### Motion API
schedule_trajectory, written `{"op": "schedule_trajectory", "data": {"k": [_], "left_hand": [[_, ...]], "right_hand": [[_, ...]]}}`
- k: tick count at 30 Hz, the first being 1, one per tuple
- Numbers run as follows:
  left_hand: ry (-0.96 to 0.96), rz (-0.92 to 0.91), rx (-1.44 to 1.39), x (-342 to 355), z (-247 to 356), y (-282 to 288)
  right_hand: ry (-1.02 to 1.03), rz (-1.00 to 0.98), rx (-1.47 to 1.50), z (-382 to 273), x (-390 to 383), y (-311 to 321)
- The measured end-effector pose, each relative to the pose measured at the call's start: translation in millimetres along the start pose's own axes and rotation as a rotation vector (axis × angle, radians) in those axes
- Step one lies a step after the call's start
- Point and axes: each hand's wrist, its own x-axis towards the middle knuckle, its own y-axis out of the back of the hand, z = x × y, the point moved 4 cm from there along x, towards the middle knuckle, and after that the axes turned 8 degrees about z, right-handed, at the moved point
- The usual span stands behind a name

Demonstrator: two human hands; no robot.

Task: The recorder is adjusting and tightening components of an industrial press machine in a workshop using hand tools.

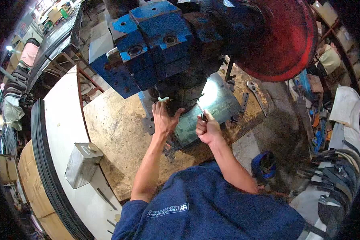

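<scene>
My left hand (pixel 164 121) reaches to the near underside of a blue machine head (pixel 160 36). Its fingers are stretched out, the thumb stands apart, and the fingertips are against a small pale piece (pixel 163 99). My right hand (pixel 208 129) is closed round a slim stick-like tool (pixel 200 106) that points up and left toward the dark gap under the head. What kind of tool it is cannot be made out. Between and beyond both hands lies a greenish metal plate (pixel 224 105), brightly lit at its far end. The machine head hides whatever lies deeper in the gap.
A big red flywheel (pixel 282 44) sits at the machine's right. Wrenches (pixel 257 94) lie on the worn wooden table (pixel 112 120). On the left, a metal box (pixel 84 164) rests on a white board (pixel 64 120) beside stacked black strips (pixel 48 160). A blue roll (pixel 264 165) is lower right.
</scene>
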Motion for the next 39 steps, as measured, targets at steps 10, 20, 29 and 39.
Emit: {"op": "schedule_trajectory", "data": {"k": [10,20,29,39], "left_hand": [[0.017,0.039,-0.005,-2,-1,-1],[-0.011,0.029,-0.016,-5,3,1],[0.018,-0.156,-0.064,5,-17,3],[-0.059,-0.022,-0.103,-1,-23,-3]], "right_hand": [[0.257,0.174,-0.361,-4,-14,-12],[-0.173,-0.301,0.077,-1,-11,-10],[0.599,-0.012,-0.922,-23,-11,25],[1.057,-0.052,-1.454,-19,-38,-7]]}}
